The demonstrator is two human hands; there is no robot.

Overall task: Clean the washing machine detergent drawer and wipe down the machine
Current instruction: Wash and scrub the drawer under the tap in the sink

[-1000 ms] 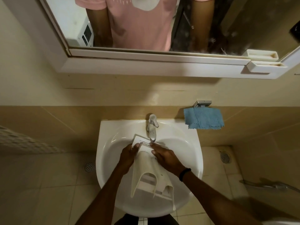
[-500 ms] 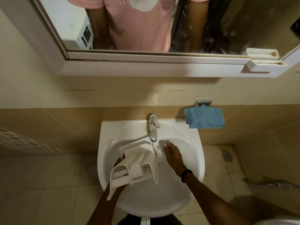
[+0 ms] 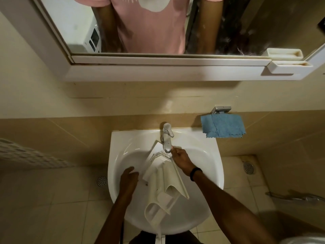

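Lying lengthwise in the sink (image 3: 114,155), the detergent drawer (image 3: 171,178) has its far end tucked right under the spout of the tap (image 3: 167,136). That is probably so any water from the tap would land in the compartments and drain down the basin, though I cannot tell whether water is running. The right hand (image 3: 179,158) is at that far end, its fingers curled onto the drawer's corner just below the spout. This looks like a grip meant to steady and aim the drawer. The left hand (image 3: 129,178) sits just beside the drawer's left edge with its fingers loose and apart, holding nothing. Whether it touches the plastic is unclear, but it seems ready to turn or rub the piece. The near end of the drawer tilts over the sink's front rim towards the person. A blue cloth (image 3: 223,126) hangs from a wall holder (image 3: 220,110) to the right of the sink, well apart from both hands and likely kept dry for wiping the machine afterwards.
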